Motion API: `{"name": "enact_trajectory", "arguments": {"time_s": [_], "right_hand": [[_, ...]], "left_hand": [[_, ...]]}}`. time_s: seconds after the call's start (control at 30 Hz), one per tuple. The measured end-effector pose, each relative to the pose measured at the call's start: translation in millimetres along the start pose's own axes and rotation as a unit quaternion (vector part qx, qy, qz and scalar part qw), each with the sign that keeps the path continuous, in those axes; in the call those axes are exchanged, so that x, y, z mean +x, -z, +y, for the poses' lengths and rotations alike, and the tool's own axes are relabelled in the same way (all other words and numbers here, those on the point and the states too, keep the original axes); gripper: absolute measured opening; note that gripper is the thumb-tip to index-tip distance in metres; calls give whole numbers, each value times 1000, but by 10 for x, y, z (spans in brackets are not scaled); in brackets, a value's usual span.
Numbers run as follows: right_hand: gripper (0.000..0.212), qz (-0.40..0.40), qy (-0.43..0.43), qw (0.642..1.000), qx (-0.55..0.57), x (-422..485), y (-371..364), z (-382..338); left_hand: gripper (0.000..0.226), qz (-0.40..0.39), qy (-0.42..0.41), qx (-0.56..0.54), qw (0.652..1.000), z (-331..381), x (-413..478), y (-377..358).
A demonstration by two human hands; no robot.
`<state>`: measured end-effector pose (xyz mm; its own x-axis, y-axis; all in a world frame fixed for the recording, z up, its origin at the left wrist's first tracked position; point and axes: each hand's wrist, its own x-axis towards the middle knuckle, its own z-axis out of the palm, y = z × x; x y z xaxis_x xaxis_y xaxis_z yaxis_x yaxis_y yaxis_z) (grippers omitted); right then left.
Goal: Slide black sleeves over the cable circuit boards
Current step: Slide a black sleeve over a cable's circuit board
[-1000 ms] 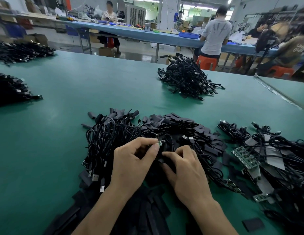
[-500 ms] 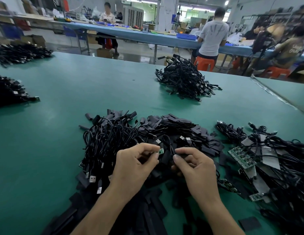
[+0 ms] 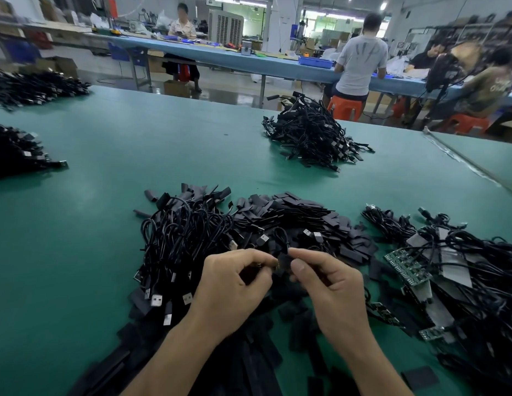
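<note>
Plainly the fitting step is in hand. The left hand [image 3: 235, 284] has its fingers curled and pinches what seems to be the board end of a cable [image 3: 286, 240], with the board itself mostly hidden behind the fingertips. The right hand [image 3: 332, 290] pinches a sleeve [image 3: 283, 260] between thumb and forefinger, its other fingers loosely curled. The sleeve sits between the two hands, held above the pile of cables [image 3: 186, 241] on the green table [image 3: 106, 195]. Its long axis seems to run left to right, mouth toward the left hand, though it is too dark to be sure. The next move likely calls for lining the mouth up with the board's edge and pushing the hands together, keeping the board flat so its corners do not snag. More bare boards [image 3: 406, 265] lie to the right.
</note>
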<state>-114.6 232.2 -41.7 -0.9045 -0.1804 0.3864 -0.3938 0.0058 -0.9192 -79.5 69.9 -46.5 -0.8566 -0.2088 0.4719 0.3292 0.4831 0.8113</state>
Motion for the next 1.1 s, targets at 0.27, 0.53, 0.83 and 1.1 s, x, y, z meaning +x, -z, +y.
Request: {"name": "enact_trajectory", "arguments": {"time_s": [0.27, 0.53, 0.83, 1.1], "right_hand": [[25, -22, 7, 1000, 14, 1, -24, -6], [33, -48, 37, 994, -95, 0, 36, 55], [25, -8, -6, 997, -72, 42, 104, 72], [27, -14, -7, 998, -57, 73, 169, 77]], "left_hand": [[9, -8, 21, -25, 999, 39, 16, 32], [14, -28, 68, -50, 996, 32, 11, 42], [27, -70, 98, -122, 985, -21, 26, 79], [24, -63, 98, -145, 983, -56, 43, 86]]}}
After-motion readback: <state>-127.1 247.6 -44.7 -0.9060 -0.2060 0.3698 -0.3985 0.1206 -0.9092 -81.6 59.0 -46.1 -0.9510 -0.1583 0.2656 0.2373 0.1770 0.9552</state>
